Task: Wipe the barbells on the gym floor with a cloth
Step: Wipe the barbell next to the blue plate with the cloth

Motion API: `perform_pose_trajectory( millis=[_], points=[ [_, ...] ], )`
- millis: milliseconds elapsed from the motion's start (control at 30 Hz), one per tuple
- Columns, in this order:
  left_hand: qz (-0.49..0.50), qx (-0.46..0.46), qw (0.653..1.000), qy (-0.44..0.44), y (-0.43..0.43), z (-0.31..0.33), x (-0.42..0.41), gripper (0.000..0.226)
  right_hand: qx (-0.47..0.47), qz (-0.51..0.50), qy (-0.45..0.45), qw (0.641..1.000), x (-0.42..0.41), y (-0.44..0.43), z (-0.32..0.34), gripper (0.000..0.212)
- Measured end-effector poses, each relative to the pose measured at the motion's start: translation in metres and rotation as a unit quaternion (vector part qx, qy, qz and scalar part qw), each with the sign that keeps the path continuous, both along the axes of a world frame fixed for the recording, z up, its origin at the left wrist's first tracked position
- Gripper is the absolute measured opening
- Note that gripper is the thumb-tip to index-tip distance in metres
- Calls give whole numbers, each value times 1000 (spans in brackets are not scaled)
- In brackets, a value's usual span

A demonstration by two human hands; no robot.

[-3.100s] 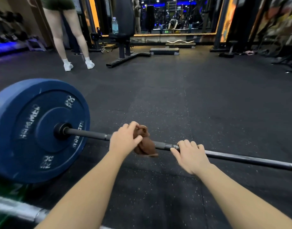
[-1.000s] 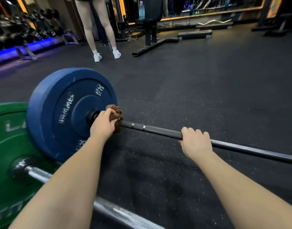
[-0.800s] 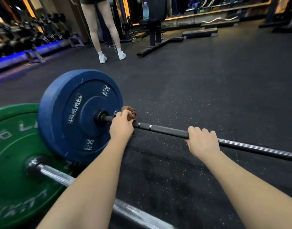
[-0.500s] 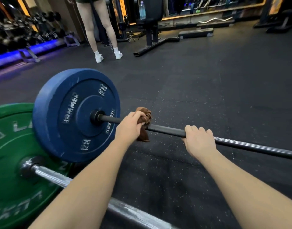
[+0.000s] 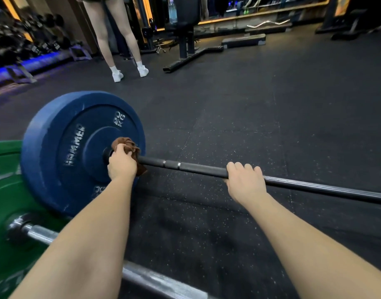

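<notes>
A dark barbell bar (image 5: 198, 168) lies across the black rubber floor, with a blue 20 kg plate (image 5: 62, 147) on its left end. My left hand (image 5: 121, 162) grips a brown cloth (image 5: 129, 147) wrapped round the bar, right against the plate's hub. My right hand (image 5: 245, 182) holds the bar further right, fingers curled over it. A second barbell with a silver bar (image 5: 155, 281) and a green plate (image 5: 6, 212) lies nearer to me at the lower left.
A person (image 5: 118, 39) in white socks stands at the back left, beside a dumbbell rack (image 5: 23, 46) with blue light under it. A black bench (image 5: 185, 33) with a water bottle, a step platform (image 5: 243, 41) and a curl bar stand at the back.
My left hand slid the cloth left along the bar, from mid-shaft back to the blue plate's hub. My right hand kept its hold on the bar.
</notes>
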State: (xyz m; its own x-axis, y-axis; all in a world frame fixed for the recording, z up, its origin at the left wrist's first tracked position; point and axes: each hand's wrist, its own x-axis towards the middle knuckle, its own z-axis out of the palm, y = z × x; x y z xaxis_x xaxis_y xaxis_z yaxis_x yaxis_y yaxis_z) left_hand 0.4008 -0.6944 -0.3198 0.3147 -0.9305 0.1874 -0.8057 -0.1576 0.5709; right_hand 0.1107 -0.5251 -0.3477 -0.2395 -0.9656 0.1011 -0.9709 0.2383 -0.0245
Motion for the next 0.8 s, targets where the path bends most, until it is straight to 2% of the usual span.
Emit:
perform_pose_trajectory(
  millis=[67,100,167,233,267,300,433,567,667,800],
  points=[
    [84,-21,984,159,3,-1,-9,20,6,1,0,1000,0,0,1,22],
    [137,-41,956,256,5,-9,-10,22,9,1,-3,1000,0,0,1,22],
    [199,-75,865,454,11,-28,-6,23,9,2,-6,1000,-1,0,1,21],
    [203,-42,734,647,17,-51,6,29,7,2,-8,1000,-1,0,1,21],
    [200,-13,686,700,22,-60,10,35,6,2,-9,1000,0,0,1,21],
    [193,-3,668,719,28,-66,12,40,5,1,-9,1000,0,0,2,21],
    [144,-61,635,757,20,-57,9,38,-8,5,-2,1000,0,1,0,19],
    [93,-36,610,786,-5,-29,12,38,-7,2,-5,1000,-2,0,-2,22],
    [80,-39,649,756,-11,-30,18,49,-12,1,-10,1000,-1,-2,-4,23],
    [91,-19,674,733,-14,-35,22,63,-19,2,1,1000,-1,-2,-5,22]
  ],
)
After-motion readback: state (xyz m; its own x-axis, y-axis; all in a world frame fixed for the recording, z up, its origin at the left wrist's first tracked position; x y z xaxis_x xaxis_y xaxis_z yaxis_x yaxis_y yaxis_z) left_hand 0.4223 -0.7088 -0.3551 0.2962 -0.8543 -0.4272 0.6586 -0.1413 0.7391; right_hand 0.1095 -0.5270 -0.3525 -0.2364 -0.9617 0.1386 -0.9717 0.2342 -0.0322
